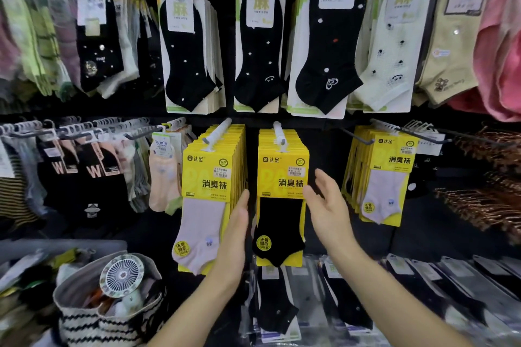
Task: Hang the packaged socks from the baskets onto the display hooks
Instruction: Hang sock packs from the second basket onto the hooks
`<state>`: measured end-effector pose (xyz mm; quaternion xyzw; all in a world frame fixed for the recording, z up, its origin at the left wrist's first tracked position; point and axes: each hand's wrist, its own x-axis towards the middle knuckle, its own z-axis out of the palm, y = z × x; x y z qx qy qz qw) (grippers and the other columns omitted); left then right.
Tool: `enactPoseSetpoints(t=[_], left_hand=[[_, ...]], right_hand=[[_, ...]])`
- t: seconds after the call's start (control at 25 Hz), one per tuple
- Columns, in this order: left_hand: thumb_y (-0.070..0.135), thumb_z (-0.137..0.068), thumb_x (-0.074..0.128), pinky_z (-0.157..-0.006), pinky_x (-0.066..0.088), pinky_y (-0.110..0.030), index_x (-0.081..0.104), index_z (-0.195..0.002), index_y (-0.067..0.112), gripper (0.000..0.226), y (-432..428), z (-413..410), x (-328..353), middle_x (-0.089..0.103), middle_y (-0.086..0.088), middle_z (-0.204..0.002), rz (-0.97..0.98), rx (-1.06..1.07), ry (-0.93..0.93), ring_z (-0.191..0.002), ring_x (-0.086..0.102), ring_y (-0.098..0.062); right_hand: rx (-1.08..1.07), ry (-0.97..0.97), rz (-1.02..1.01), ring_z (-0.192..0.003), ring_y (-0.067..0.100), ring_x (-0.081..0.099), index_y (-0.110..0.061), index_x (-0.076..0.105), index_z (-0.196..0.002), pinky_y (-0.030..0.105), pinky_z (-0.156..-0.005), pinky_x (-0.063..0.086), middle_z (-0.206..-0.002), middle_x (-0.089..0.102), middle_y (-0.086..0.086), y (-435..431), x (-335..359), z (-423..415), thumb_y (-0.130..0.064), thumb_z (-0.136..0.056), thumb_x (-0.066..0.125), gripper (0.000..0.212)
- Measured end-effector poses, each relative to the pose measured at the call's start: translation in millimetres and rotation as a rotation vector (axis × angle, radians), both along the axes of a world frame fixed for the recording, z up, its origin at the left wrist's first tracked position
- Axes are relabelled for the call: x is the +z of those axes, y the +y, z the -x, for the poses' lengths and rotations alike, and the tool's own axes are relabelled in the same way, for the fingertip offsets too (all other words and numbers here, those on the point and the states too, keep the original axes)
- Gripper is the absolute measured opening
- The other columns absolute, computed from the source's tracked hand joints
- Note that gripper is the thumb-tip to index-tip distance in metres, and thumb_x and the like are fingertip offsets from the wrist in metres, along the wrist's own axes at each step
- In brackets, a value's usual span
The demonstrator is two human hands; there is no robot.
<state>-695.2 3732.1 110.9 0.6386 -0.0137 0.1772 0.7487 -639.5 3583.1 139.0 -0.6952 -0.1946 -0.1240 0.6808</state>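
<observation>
Pack of black socks [282,205] on the middle hook [279,132], flanked on both sides.
It hangs at the front of a yellow stack, long axis straight down, between the two hands and about equally near each. The left hand [238,222], fingers straight and together, lies edge-on in the gap beside the lilac sock packs [203,205]. The right hand [327,205], fingers loosely spread and holding nothing, sits just beside the pack's right edge. The pack has a yellow card above, a black ankle sock below and a round yellow sticker.

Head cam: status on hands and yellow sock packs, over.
Left hand open, flat against pale-sock packs. Right hand open beside black-sock pack, hung on its hook. Nothing blocking.
</observation>
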Motion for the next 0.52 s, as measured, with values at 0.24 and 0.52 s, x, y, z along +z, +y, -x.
enactPoseSetpoints(t=[0.24, 0.52], left_hand=[[0.021, -0.092, 0.040, -0.084, 0.043, -0.012, 0.060, -0.088, 0.032, 0.022, 72, 12, 13, 0.061, 0.017, -0.094, -0.060, 0.654, -0.387, -0.094, 0.055, 0.004], [0.049, -0.097, 0.032, -0.060, 0.050, -0.021, 0.065, -0.089, 0.024, 0.042, 106, -31, -8, 0.073, 0.012, -0.072, 0.196, 0.279, 0.069, -0.066, 0.068, -0.001]], right_hand=[[0.225, 0.142, 0.188, -0.118, -0.007, 0.041, -0.024, 0.029, -0.145, 0.009, -0.094, 0.032, -0.148, 0.036, -0.007, 66, -24, 15, -0.023, -0.097, 0.044, 0.050], [0.295, 0.585, -0.067, -0.110, 0.018, 0.058, -0.028, 0.061, -0.115, 0.035, -0.100, 0.042, -0.118, 0.065, 0.002, 142, -19, -5, -0.053, -0.098, 0.026, 0.047]])
